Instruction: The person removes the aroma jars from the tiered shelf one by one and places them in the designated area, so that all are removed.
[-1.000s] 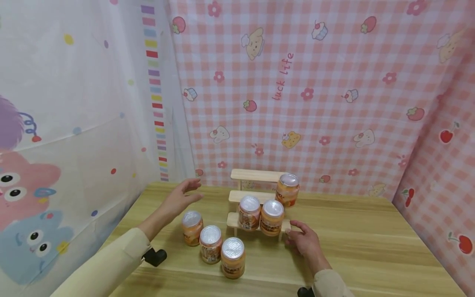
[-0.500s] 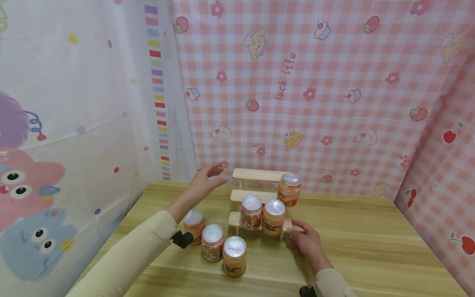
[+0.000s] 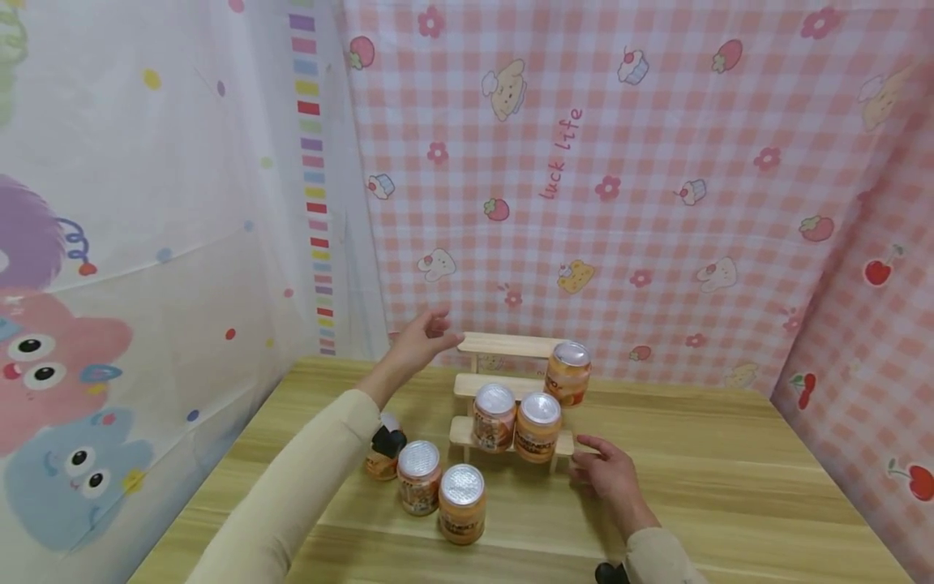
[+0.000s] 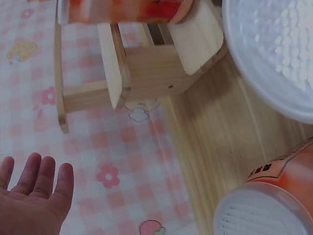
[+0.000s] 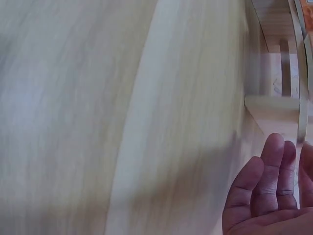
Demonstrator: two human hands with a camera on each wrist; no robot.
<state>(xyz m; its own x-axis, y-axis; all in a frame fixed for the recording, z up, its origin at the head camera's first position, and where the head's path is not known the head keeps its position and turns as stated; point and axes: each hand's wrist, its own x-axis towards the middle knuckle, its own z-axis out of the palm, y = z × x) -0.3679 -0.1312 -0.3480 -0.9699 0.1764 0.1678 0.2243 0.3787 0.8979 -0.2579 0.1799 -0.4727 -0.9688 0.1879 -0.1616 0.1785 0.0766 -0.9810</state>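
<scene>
A small three-step wooden rack (image 3: 511,345) stands near the back of the table. Two orange-labelled cans, one left (image 3: 494,422) and one right (image 3: 537,434), sit side by side on its bottom step. Another can (image 3: 567,377) is higher up at the right end, apparently on the middle step. My left hand (image 3: 419,345) hovers by the left end of the top step, fingers loosely bent and holding nothing; the left wrist view shows a gap to the rack. My right hand (image 3: 609,478) is at the bottom step's right end, fingers extended (image 5: 271,171); contact is unclear.
Three more cans stand on the wooden table (image 3: 715,487) front left of the rack: a front one (image 3: 462,515), a middle one (image 3: 419,487) and a rear one (image 3: 381,468) partly covered by the black left wrist camera (image 3: 389,440). A checked cloth (image 3: 657,227) hangs behind.
My left hand has moved right and away from me, from above the loose cans to the rack's top left end. The right hand stays almost still. The cans keep their places.
</scene>
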